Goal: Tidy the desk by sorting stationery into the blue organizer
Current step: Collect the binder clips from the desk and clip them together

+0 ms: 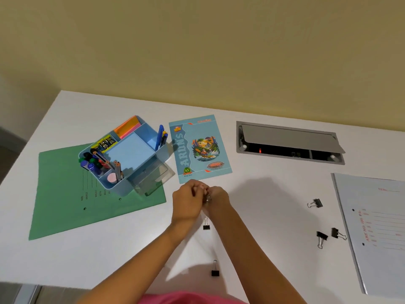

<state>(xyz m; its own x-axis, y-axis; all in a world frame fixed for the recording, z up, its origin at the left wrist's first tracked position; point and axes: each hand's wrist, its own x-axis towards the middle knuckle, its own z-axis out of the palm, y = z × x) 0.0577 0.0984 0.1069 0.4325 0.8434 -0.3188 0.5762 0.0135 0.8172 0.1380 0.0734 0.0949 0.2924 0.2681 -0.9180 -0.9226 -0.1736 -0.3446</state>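
Five loose binder clips [206,223] [215,269] [315,203] [321,239] [338,233], two folders [65,207] [377,255], one notebook [200,148], one organizer [131,154].

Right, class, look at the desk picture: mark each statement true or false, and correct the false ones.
1. The blue organizer stands partly on the green folder. True.
2. The notebook lies left of the organizer. False: the notebook lies to its right.
3. Loose binder clips lie on the desk. True.
4. Both hands rest flat and apart. False: the left hand and right hand meet, fingers curled round a small metal item.
5. The cable hatch is shut. False: the cable hatch stands open.
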